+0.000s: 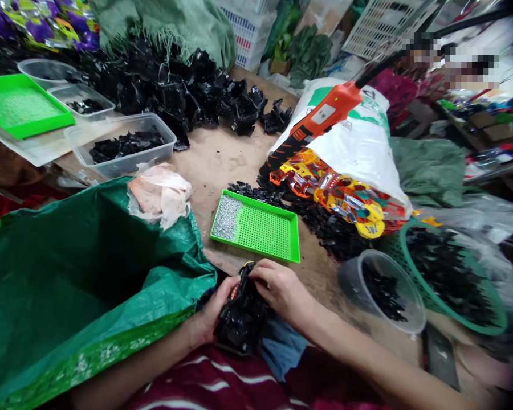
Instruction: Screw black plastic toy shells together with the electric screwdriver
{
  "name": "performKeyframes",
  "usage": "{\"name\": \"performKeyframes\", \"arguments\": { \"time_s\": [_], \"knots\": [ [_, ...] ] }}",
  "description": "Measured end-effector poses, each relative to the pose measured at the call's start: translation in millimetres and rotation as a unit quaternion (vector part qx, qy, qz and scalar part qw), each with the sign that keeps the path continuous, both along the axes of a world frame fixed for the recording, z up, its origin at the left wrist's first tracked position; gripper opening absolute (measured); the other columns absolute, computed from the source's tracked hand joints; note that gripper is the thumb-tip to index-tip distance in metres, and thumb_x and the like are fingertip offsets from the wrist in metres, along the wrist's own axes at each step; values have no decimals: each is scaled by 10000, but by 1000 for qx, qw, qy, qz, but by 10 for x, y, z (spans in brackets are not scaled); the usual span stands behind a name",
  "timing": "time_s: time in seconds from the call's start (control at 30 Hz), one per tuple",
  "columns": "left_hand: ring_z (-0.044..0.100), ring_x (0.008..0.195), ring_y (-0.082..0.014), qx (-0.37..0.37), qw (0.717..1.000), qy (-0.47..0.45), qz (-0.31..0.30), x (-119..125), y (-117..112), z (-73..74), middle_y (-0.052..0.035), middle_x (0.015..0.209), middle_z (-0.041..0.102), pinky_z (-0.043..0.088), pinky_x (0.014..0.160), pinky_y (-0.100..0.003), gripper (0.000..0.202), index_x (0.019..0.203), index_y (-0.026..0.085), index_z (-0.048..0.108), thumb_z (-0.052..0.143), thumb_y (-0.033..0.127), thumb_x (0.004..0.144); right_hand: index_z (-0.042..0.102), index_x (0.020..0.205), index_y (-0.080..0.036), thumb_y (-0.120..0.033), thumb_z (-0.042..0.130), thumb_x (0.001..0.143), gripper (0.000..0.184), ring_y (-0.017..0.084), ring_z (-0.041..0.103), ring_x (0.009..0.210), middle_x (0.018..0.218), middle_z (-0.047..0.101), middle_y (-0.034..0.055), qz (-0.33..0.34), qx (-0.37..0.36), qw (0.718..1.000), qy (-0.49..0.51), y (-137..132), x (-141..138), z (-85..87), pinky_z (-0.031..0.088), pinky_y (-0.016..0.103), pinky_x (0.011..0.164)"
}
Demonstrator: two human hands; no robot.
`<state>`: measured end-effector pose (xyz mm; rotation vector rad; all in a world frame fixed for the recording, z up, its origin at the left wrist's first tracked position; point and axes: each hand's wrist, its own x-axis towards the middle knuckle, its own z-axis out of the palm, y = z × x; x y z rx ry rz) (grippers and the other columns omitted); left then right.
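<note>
A shiny black plastic shell (239, 324) with a bit of orange and yellow at its upper end is held close to my lap. My left hand (216, 310) is wrapped round its left side. At its top right edge, the fingers of my right hand (277, 285) are pinched together against the shell; whether a small part sits between them is hidden. Just beyond my hands lies a green perforated tray (269, 230) with small silver screws (227, 216) heaped at its left end.
An orange electric screwdriver (320, 117) hangs above a white sack (359, 142) spilling orange and yellow parts. Black shells (175, 97) pile up behind. A green woven bag (111, 319) stands open at left. Tubs (123, 162) and a green basket (410, 256) hold black pieces.
</note>
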<state>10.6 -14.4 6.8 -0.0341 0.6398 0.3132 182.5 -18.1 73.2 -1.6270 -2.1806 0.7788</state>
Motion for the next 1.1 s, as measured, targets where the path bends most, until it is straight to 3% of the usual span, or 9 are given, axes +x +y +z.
{"name": "performKeyframes", "arguments": {
  "time_s": [0.13,0.3,0.73,1.1],
  "knots": [
    [596,613,-142,3,1000,5,-2,7,15,38,-34,727,722,417,581,-229,371,815,140,688,572,492,847,649,896,-188,-93,491,911,185,164,587,770,890,584,51,0,-24,996,-88,-9,-66,60,460,265,657],
    [631,678,-178,7,1000,6,-9,-8,28,120,-42,710,718,439,605,-246,378,839,138,695,543,483,859,614,964,-193,-142,475,941,150,191,592,807,895,610,50,-21,-22,988,-150,-27,-113,77,445,289,684],
    [584,574,-136,4,1000,7,2,-10,4,17,1,618,675,434,585,-231,345,734,168,660,595,493,829,586,843,-200,-60,538,834,148,167,576,710,794,614,12,-76,-5,994,-73,-55,-100,-4,421,278,661],
    [634,691,-159,0,1000,-6,-4,2,-8,-6,-19,687,706,449,658,-230,374,767,162,682,604,524,816,656,942,-195,-142,466,946,197,179,605,791,894,623,55,-49,-24,988,-143,-61,-147,51,461,280,713]
  ]
}}
